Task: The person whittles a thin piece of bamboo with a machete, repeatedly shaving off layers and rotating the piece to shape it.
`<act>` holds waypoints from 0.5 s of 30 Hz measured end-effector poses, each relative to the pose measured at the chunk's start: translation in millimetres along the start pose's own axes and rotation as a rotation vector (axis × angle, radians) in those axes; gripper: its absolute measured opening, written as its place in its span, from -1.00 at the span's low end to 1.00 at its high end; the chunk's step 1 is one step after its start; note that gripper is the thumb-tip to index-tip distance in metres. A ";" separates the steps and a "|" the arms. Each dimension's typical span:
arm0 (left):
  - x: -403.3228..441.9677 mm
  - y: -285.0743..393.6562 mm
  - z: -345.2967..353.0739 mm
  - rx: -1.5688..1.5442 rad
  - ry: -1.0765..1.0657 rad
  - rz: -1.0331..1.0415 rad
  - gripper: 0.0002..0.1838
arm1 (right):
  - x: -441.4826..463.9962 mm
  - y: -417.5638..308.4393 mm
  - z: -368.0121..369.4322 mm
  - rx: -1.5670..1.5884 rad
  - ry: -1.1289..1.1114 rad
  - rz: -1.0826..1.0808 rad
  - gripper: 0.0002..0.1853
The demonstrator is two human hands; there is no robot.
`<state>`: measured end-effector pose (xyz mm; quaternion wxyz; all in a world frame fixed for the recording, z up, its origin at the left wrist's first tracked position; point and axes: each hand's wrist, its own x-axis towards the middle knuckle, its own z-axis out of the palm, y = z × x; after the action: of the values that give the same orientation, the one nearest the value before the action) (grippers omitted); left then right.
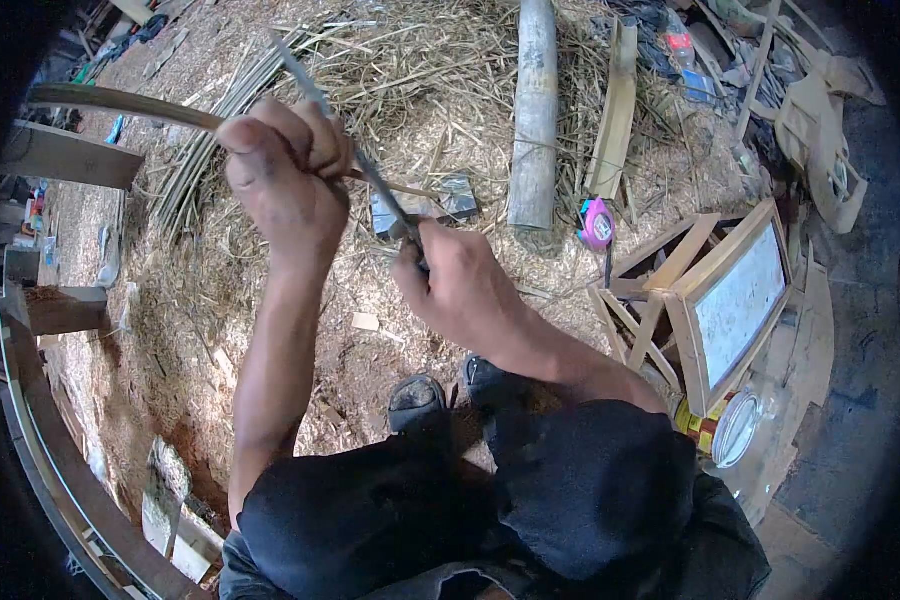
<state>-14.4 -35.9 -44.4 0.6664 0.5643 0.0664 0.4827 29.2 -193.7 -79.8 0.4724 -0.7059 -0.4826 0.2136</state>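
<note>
My left hand [288, 170] is closed round a bamboo strip [135, 104], which runs out to the upper left and shows a thinner end to the right of the fist. My right hand [465, 280] grips the handle of a long, narrow knife [375, 178], its blade slanting up and to the left. The blade crosses the strip just right of my left fist; whether they touch, I cannot tell. Most of the knife's handle is hidden in my fingers. Below and beyond both hands, shavings cover the ground.
A bundle of thin strips [195, 155] lies at left. Ahead are a bamboo pole [535, 115], a split bamboo piece [614, 110] and a pink tape measure [597, 224]. To the right stand a wooden frame [692, 335] and a can [736, 428]. Wooden boards [75, 155] line the left.
</note>
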 end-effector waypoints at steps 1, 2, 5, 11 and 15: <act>-2.0 0.6 2.6 0.003 0.000 0.001 -0.30 | -0.8 7.5 3.8 -0.021 -0.063 0.137 -0.80; -3.5 1.4 5.2 0.010 -0.010 -0.001 -0.29 | -1.4 21.7 8.1 -0.018 -0.063 0.132 -0.80; -4.6 2.5 5.1 0.005 -0.040 0.002 -0.29 | -11.3 100.1 21.2 -0.109 -0.173 0.270 -0.80; -0.5 -4.9 0.9 -0.118 -0.112 0.056 -0.37 | -7.4 40.7 13.4 -0.021 -0.052 0.067 -0.87; -2.8 2.0 5.0 0.025 -0.008 -0.005 -0.27 | -19.4 141.7 47.5 0.004 -0.159 0.388 -0.81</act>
<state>-13.8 -41.7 -42.3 0.6607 0.5742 0.0711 0.4782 52.5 -201.4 -228.5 0.3841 -0.7657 -0.3730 0.3564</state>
